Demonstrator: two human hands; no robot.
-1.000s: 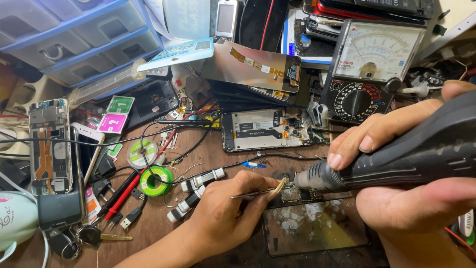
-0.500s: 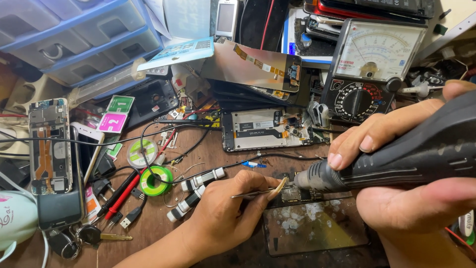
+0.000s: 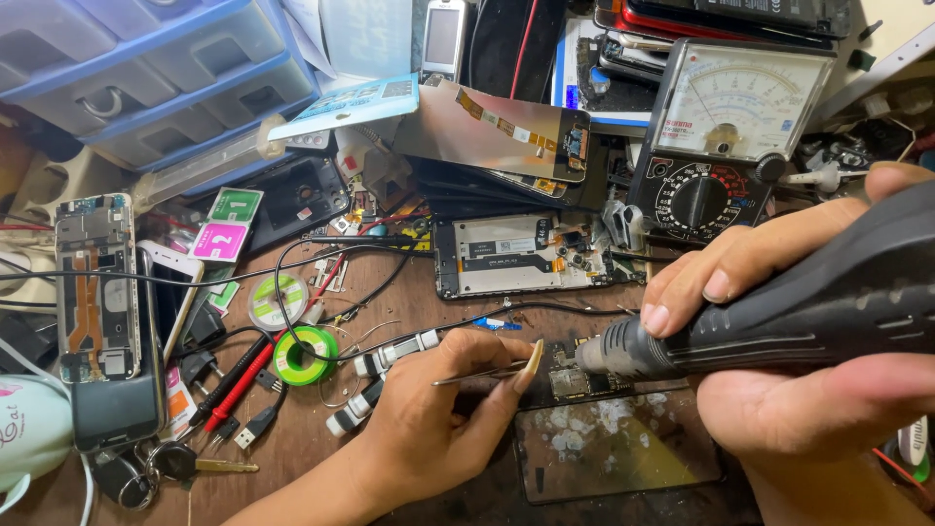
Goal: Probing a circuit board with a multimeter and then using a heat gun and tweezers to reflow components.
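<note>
While the right hand (image 3: 779, 390) stays clenched around the ribbed black hot-air wand (image 3: 779, 312), its metal nozzle points at a small circuit board (image 3: 570, 380). The left hand (image 3: 438, 419) still pinches thin steel tweezers (image 3: 477, 372), tips at that board. Nothing has shifted since the earlier frame. Below the board lies a dark glass phone panel (image 3: 614, 448) with whitish residue, on the cluttered wooden bench (image 3: 292, 438).

Slim metal tweezers (image 3: 477, 371) lie level; black handpiece (image 3: 799, 307) slants, nozzle seemingly over small board (image 3: 568, 382).
</note>
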